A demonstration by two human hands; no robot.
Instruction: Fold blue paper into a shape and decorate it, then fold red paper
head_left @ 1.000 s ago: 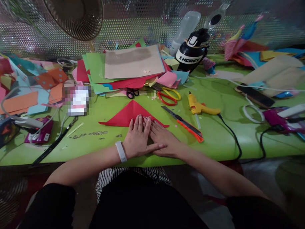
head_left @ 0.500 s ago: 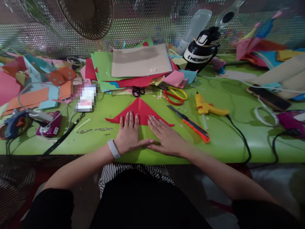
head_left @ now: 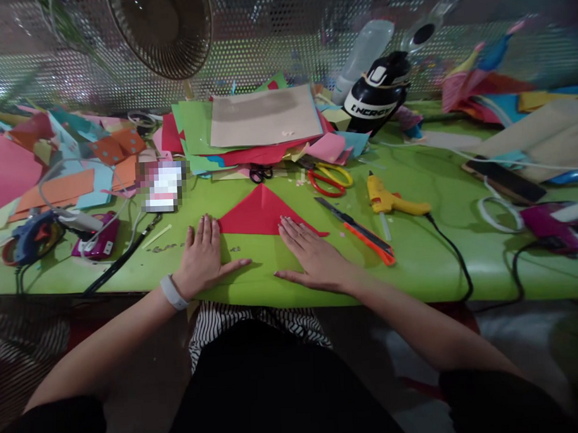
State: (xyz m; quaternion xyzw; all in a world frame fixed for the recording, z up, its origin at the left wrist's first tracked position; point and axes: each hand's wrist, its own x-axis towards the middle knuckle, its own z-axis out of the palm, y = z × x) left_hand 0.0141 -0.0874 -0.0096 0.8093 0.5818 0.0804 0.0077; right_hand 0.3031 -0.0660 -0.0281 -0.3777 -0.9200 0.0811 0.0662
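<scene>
A sheet of red paper (head_left: 255, 211), folded into a wide triangle with its peak pointing away from me, lies flat on the green tabletop (head_left: 253, 287). My left hand (head_left: 203, 260) rests open over the triangle's left corner, which it hides; its fingers point forward and the thumb stretches right. On the lower right edge of the paper lies my right hand (head_left: 312, 253), flat and open, fingertips on the red surface and thumb out to the left. Both thumbs are apart. Small dark bits (head_left: 167, 248) lie near my left fingers.
A box cutter (head_left: 360, 236) and a yellow glue gun (head_left: 393, 200) lie to the right. Scissors with red and yellow handles (head_left: 332, 177) sit behind the paper, near a paper stack (head_left: 266, 119). A phone (head_left: 165, 186) and purple power strip (head_left: 95, 239) are left.
My left hand has slid left along the paper's lower edge, from the middle to the left corner. My right hand stays on the right side. The thumbs, close together before, are now separated.
</scene>
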